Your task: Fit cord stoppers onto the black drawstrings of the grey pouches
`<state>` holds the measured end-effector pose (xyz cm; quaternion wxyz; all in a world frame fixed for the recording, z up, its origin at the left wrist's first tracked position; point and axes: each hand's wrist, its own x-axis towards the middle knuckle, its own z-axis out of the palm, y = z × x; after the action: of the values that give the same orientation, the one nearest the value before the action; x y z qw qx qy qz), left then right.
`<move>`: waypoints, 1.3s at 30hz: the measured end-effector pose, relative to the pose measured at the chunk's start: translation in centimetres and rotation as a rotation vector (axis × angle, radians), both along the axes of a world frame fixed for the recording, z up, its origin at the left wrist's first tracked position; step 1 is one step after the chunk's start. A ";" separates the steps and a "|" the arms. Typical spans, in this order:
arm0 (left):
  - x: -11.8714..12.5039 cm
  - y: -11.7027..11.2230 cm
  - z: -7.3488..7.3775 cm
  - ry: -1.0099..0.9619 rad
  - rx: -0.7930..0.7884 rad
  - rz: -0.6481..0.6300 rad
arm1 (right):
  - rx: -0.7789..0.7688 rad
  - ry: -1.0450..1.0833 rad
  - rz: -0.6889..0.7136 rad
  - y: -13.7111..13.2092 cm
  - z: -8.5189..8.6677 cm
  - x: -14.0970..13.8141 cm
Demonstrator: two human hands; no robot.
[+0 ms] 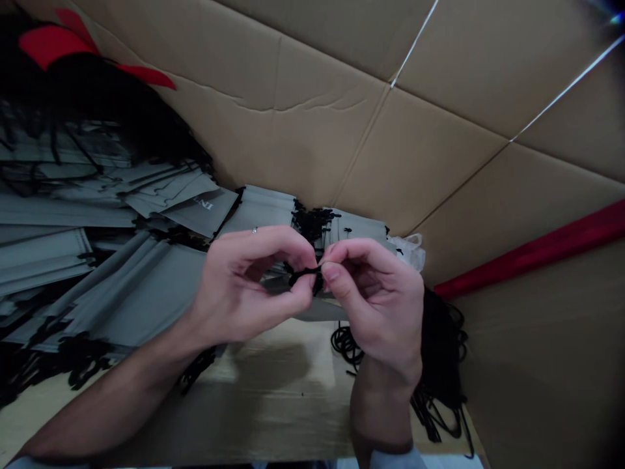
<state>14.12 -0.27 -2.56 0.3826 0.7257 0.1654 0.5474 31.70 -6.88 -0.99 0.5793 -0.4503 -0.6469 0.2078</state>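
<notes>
In the middle of the head view, a short stretch of black cord (306,271) runs between my two hands. My left hand (254,283) pinches it between thumb and fingertips; a ring shows on one finger. From the other side, my right hand (383,299) grips the cord's end between thumb and forefinger, its other fingers curled in. Just behind and below the fingers lies a grey fabric piece (319,311), largely covered by my hands. Whether the cord is joined to it I cannot tell.
Stacks of grey fabric pouches (141,293) with black cord ends fill the left side. Black cords (442,358) are heaped at right. Red strips (56,44) lie on a dark pile at back left. Cardboard walls (303,130) stand behind, with a red band (532,251) at right.
</notes>
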 end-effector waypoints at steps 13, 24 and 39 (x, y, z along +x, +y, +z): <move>-0.1 0.6 1.3 -0.003 -0.301 -0.200 | 0.041 -0.027 0.004 0.2 0.1 0.5; 0.0 0.3 0.2 0.050 -0.090 -0.075 | 0.029 -0.135 -0.029 0.4 0.0 0.4; -0.1 1.0 0.8 0.159 -0.179 -0.099 | 0.003 -0.028 -0.029 0.1 0.3 1.4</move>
<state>14.00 0.70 -1.79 0.4580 0.7371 0.2071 0.4517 33.10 -6.80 -0.74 0.5740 -0.4616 -0.6486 0.1919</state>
